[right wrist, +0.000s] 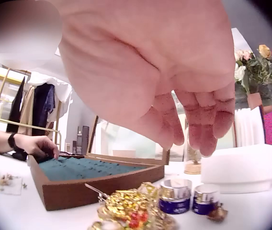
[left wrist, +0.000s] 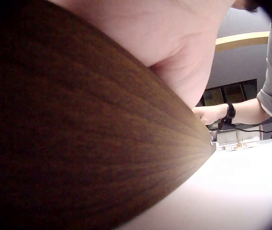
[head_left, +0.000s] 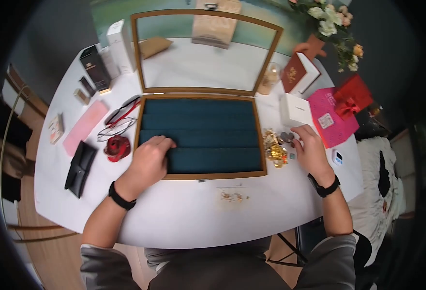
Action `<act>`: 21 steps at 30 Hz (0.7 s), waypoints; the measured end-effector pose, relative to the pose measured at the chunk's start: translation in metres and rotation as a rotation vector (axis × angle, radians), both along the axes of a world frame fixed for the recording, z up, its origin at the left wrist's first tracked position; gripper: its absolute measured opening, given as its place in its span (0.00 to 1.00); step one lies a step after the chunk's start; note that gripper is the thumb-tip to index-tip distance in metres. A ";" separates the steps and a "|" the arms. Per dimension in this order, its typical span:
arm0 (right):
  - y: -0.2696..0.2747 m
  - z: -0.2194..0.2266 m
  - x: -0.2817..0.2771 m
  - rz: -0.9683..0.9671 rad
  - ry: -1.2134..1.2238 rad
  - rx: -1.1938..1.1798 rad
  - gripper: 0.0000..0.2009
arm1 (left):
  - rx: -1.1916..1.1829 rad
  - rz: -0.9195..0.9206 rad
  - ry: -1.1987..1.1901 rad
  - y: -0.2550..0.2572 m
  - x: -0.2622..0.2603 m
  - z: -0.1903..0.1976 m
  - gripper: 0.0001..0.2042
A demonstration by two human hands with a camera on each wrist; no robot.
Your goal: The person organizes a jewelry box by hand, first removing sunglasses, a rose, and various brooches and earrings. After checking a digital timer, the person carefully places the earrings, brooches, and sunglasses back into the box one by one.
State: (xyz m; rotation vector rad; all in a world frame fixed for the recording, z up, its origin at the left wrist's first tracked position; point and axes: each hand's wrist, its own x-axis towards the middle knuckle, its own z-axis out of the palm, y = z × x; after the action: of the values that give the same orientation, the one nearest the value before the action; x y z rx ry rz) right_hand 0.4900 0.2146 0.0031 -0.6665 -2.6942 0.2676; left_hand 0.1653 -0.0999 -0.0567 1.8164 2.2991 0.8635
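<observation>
A wooden jewellery box (head_left: 263,166) with a dark teal ridged liner (head_left: 213,137) stands with its glass lid (head_left: 205,91) raised. My left hand (head_left: 150,157) lies over its left front corner, fingers bent down onto the liner; in the left wrist view the palm is over the wooden wall (left wrist: 102,129). My right hand (head_left: 312,151) hovers beside a heap of gold jewellery (head_left: 275,151) to the right of the box. In the right wrist view its fingers (right wrist: 200,124) hang loosely with nothing between them, above two blue-and-silver jars (right wrist: 175,199).
Small gold pieces (head_left: 233,196) lie before the box. A white box (head_left: 296,110), pink bag (head_left: 326,116) and red book (head_left: 295,72) stand right. Eyeglasses (head_left: 116,126), a red rose-like ornament (head_left: 117,147), black case (head_left: 81,166) and cosmetics boxes (head_left: 96,70) are left.
</observation>
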 end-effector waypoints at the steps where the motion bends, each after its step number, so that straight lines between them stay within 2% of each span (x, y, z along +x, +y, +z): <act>1: -0.007 0.002 -0.007 -0.004 -0.002 -0.019 0.16 | -0.002 -0.003 0.004 -0.001 0.000 -0.001 0.20; 4: -0.032 0.008 -0.033 0.042 0.050 0.015 0.14 | 0.000 -0.011 0.019 0.000 -0.003 -0.002 0.20; 6: -0.047 0.007 -0.052 0.183 0.084 0.234 0.10 | 0.004 -0.010 0.023 0.001 -0.003 -0.005 0.20; 7: -0.055 0.004 -0.063 0.235 0.062 0.312 0.05 | 0.023 -0.025 0.024 0.001 -0.003 -0.007 0.20; 9: -0.077 0.005 -0.086 0.301 0.045 0.304 0.03 | 0.051 -0.039 0.026 0.000 -0.003 -0.006 0.19; 11: -0.101 0.013 -0.106 0.363 0.029 0.299 0.04 | 0.043 -0.037 0.028 0.000 -0.003 -0.005 0.19; 15: -0.131 0.029 -0.138 0.483 0.161 0.157 0.10 | 0.036 -0.028 0.010 0.000 -0.003 -0.004 0.19; 18: -0.133 0.033 -0.146 0.526 0.194 0.122 0.11 | 0.079 -0.016 -0.007 -0.001 -0.004 0.006 0.18; 20: -0.125 0.028 -0.149 0.537 0.223 0.109 0.12 | 0.302 0.035 0.034 0.001 -0.005 0.020 0.17; 21: -0.120 0.025 -0.149 0.540 0.237 0.108 0.12 | 0.288 0.078 -0.006 -0.002 -0.015 0.027 0.18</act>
State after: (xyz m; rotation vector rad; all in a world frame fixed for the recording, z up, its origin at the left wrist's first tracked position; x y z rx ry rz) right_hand 0.3406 0.0950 0.0279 0.1318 -2.5806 0.3072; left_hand 0.1499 -0.1023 -0.0301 1.8307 2.3586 1.2683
